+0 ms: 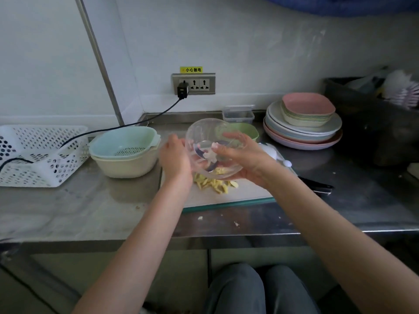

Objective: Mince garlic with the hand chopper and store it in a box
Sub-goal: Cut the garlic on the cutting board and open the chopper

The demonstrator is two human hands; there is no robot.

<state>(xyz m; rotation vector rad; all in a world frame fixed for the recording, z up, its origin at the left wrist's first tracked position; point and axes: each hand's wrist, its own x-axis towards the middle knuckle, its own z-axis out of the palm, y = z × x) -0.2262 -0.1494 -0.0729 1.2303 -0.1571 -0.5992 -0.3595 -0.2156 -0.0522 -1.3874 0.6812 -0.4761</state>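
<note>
A: Any writing to read?

B: One yellow sticker [191, 69] on the wall above the socket strip [193, 84], printed 小心触电. I see no brand names.

A: What is in the strip?

B: Three outlets. The left one holds a black plug [182, 90], and its cord [108, 130] runs left across the white perforated basket [34, 155].

A: Where is the chopper?

B: The clear chopper bowl [209, 146] is held tilted above the cutting board [229, 196], mouth toward the camera. The left hand [174, 158] grips its left wall. The right hand [242, 158] cups it from the right, thumb over the rim and reaching in by the blade [200, 152].

A: And the garlic?

B: One pile of pale yellow garlic pieces [214, 181] on the board, just under the bowl. A couple of scraps [200, 218] lie on the steel counter [90, 207] near its front edge.

A: The storage box?

B: One small clear lidded box [238, 114] at the far wall, behind the bowl.

A: Count the rest.

B: A blue colander [123, 141] nested in a cream basin [127, 165] at left, one green bowl [248, 130] behind the hands, one white chopper lid [272, 150] at right and one black-handled knife [316, 185] beside the board. The pastel plates [301, 134] form one stack, topped by stacked square dishes [308, 109]; I cannot count them exactly.
</note>
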